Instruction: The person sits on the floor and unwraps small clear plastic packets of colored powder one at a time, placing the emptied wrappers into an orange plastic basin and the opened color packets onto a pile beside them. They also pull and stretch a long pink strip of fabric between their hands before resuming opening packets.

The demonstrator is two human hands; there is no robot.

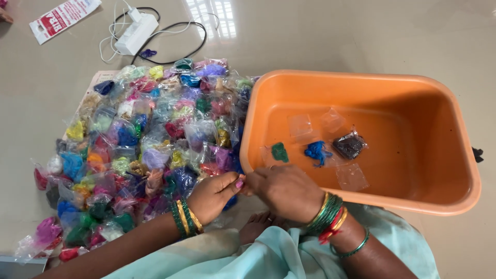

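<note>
My hands, left [216, 195] and right [285, 190], meet fingertip to fingertip, grip narrow; held item hidden; tub [361, 77] just beyond, packets [150, 150] left.

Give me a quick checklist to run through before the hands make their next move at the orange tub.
1. Both hands in view: ok. Left hand and right hand meet fingertip to fingertip at the near rim of the orange tub.
2. What the fingers pinch: cannot tell, too small.
3. Room in the tub: ok. Only a green tuft, blue tuft, dark packet and clear empty bags inside.
4. Supply within reach: ok. Pile of coloured packets lies beside the left hand.
5. Cables: ok, beyond the pile.
</note>
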